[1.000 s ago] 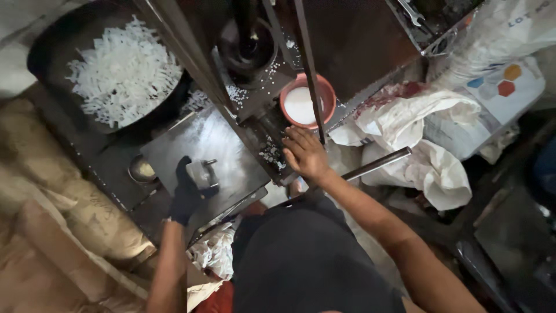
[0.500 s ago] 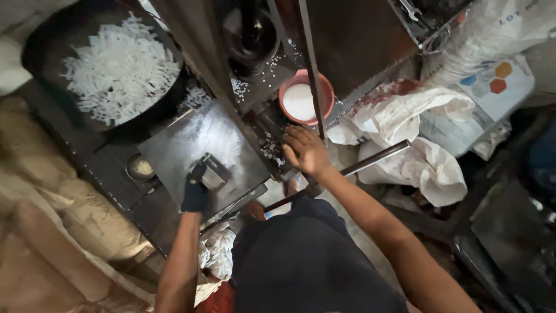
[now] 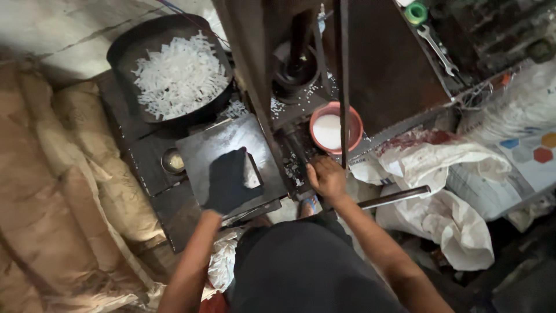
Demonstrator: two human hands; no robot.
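The black pan (image 3: pixel 174 75) at the back already holds a good heap of white strips, so a fair share of the output looks made; the orange bowl (image 3: pixel 336 127) is about full of white powder or granules, which suggests more is left to feed. The left hand (image 3: pixel 227 181), in a dark glove, lies flat and spread on the dark metal plate (image 3: pixel 229 153), gripping nothing I can see. The right hand (image 3: pixel 326 178), bare, rests loosely curled on the machine frame (image 3: pixel 292 156) just below the bowl; whether it holds anything I cannot tell. Right of the machine, 1 white sack (image 3: pixel 524 150) shows coloured hexagons; brown sacks (image 3: pixel 63 191) lie left.
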